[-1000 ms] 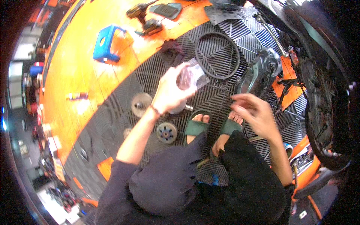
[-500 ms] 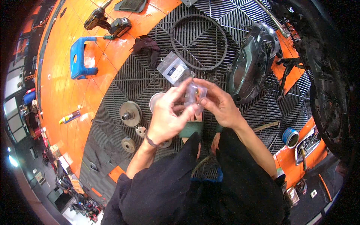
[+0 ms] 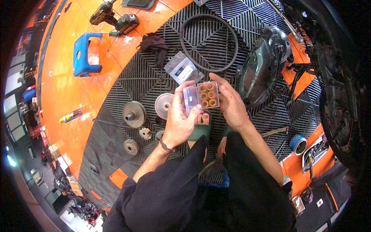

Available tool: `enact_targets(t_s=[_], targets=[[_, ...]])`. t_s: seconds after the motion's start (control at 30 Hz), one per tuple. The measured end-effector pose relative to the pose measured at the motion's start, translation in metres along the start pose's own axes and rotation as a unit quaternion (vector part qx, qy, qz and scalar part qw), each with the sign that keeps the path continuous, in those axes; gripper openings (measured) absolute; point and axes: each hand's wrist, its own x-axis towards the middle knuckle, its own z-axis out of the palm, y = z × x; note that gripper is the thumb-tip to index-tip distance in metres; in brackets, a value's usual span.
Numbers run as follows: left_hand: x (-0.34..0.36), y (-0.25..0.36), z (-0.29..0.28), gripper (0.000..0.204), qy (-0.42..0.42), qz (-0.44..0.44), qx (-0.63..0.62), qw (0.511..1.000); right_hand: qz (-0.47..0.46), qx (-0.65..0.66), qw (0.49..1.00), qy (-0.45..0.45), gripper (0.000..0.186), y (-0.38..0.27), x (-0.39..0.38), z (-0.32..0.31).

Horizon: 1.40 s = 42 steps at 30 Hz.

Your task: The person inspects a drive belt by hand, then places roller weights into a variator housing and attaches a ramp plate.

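Observation:
My left hand (image 3: 181,118) grips a small clear plastic box (image 3: 218,101) by its raised lid, thumb on the near edge. The hinged lid is folded out toward the left. Inside the box sit several short orange-brown roller weights (image 3: 210,95) with hollow centres, set in two columns. Along the box's right side is my right hand (image 3: 234,108), fingers stretched out and apart; whether a finger touches the box I cannot tell. Just beyond the box, a clear zip bag (image 3: 182,69) with a label lies on the black slatted mat (image 3: 127,83).
A ribbed drive belt (image 3: 236,46) and dark cloth (image 3: 154,43) lie farther off. To the left are a metal pulley (image 3: 133,114), a pale disc (image 3: 162,101), a blue stool (image 3: 79,54) and a cordless drill (image 3: 103,15). An engine casing (image 3: 262,67) stands at right, near a blue tin (image 3: 298,144).
The box, closed half a second ago, is now open with its lid swung left, showing the rollers. My right hand has let go and moved slightly right, its fingers straightened.

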Motion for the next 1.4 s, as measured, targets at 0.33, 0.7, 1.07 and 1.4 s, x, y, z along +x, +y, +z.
enact_targets(t_s=[0.33, 0.7, 1.07, 1.4], targets=[[-0.002, -0.016, 0.033, 0.080, -0.039, 0.083, 0.233, 0.968, 0.189, 0.284, 0.926, -0.164, 0.065, 0.042, 0.055, -0.027], [0.012, -0.059, 0.023, 0.075, 0.057, 0.250, 0.401, 0.879, 0.109, 0.361, 0.926, -0.006, 0.046, 0.092, 0.062, -0.040], [0.008, -0.094, -0.003, 0.061, 0.002, 0.388, 0.439, 0.810, 0.136, 0.284, 0.945, 0.090, 0.049, 0.070, 0.074, -0.037], [0.049, -0.070, -0.101, 0.077, 0.326, 0.126, 0.492, 0.797, 0.163, 0.252, 0.952, 0.063, 0.045, 0.063, 0.070, -0.038]])
